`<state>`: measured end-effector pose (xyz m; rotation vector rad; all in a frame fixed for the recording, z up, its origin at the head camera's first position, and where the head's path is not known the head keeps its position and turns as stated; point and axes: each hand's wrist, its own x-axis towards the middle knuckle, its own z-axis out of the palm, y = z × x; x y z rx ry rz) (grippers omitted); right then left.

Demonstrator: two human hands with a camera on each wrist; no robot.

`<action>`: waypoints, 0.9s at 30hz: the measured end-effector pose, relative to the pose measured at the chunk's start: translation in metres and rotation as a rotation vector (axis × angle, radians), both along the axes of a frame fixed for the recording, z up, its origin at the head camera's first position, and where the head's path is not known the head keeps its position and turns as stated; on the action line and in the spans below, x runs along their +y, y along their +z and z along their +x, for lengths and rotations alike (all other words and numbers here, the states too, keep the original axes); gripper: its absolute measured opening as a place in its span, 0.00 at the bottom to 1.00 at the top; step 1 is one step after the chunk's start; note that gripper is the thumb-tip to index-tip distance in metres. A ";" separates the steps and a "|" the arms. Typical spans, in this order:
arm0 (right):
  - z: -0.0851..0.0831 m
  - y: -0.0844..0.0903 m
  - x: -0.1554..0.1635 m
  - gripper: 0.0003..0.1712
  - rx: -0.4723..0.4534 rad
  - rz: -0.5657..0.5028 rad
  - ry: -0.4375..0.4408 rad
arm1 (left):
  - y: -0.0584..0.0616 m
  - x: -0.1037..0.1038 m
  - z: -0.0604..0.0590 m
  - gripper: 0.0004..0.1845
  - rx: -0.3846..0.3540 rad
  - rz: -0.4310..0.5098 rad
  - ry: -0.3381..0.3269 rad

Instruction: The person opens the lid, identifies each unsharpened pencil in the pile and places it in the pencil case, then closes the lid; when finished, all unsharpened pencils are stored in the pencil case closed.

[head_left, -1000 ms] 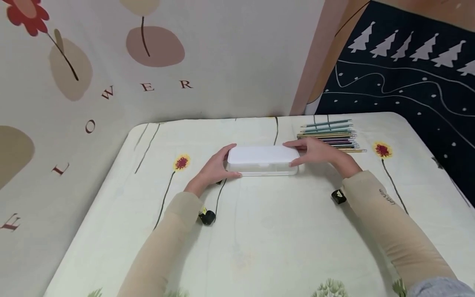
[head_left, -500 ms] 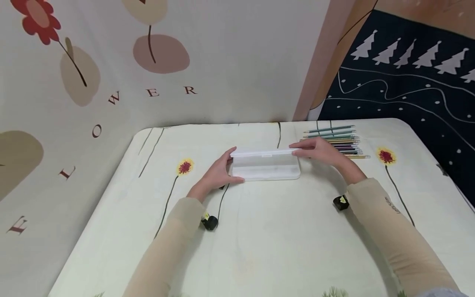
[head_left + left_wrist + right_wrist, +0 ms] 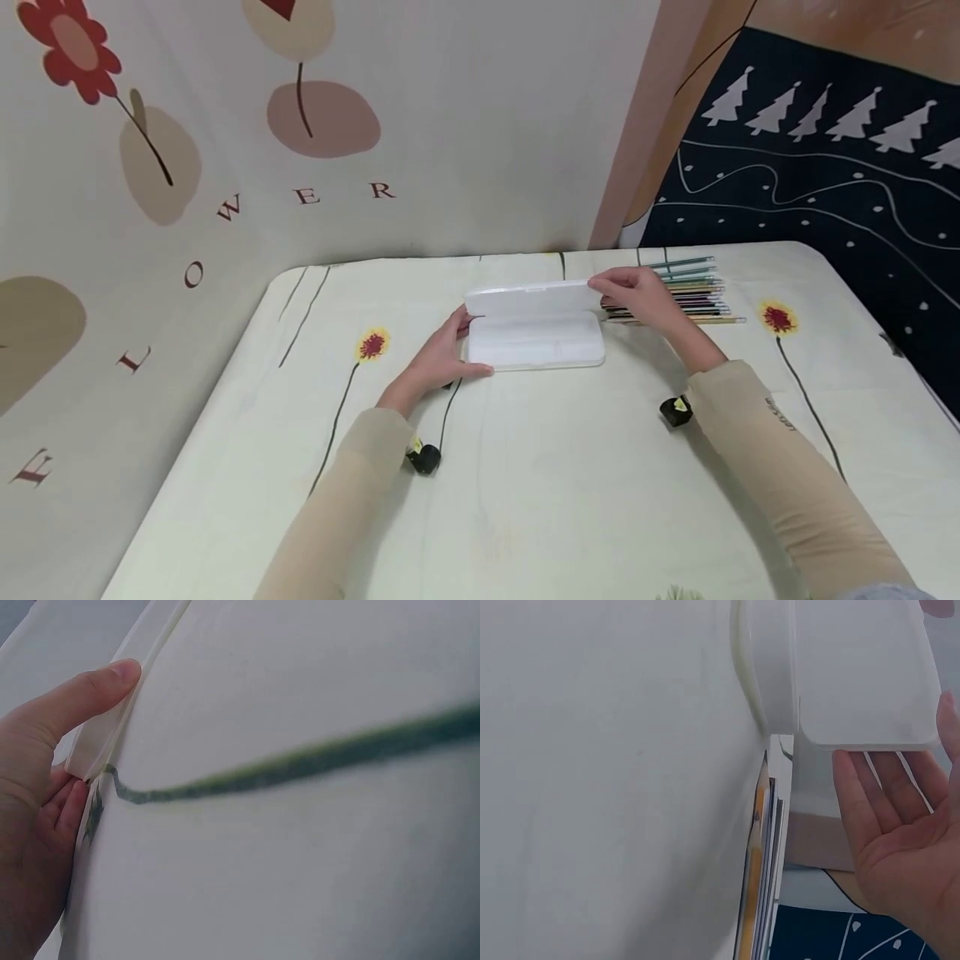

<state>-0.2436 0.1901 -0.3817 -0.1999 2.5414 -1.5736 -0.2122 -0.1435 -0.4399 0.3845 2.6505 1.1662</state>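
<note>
A white plastic pencil case (image 3: 536,342) lies on the cloth with its lid (image 3: 528,298) raised and tipped back; its inside looks bare. My left hand (image 3: 437,354) grips the case's left end, thumb at the front edge and fingers behind. In the left wrist view, the thumb of the left hand (image 3: 75,701) lies along the case wall. With fingertips at the lid's right end, my right hand (image 3: 643,296) holds the lid up. The right wrist view has the right hand's fingers (image 3: 889,787) at the end edge of the lid (image 3: 866,675), thumb at its side.
A row of several pencils (image 3: 701,287) lies right of the case, partly behind the right hand. The table's flower-print cloth (image 3: 540,467) extends toward me. A printed wall hanging (image 3: 480,125) rises behind, and a dark tree-patterned cloth (image 3: 817,192) hangs at the right.
The pencil case was closed a second ago. My right hand has lifted its lid up and backward, exposing the inside. The left hand has kept its grip on the left end.
</note>
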 end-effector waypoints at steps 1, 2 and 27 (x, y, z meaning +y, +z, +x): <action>-0.001 0.000 0.000 0.30 -0.012 -0.015 -0.004 | 0.000 0.000 0.000 0.64 -0.003 0.001 0.002; -0.002 0.001 0.000 0.30 -0.028 -0.026 -0.013 | 0.000 0.000 0.000 0.65 -0.005 0.001 0.002; -0.027 0.002 -0.009 0.28 -0.178 -0.169 -0.133 | -0.003 -0.001 0.003 0.66 0.022 0.034 -0.001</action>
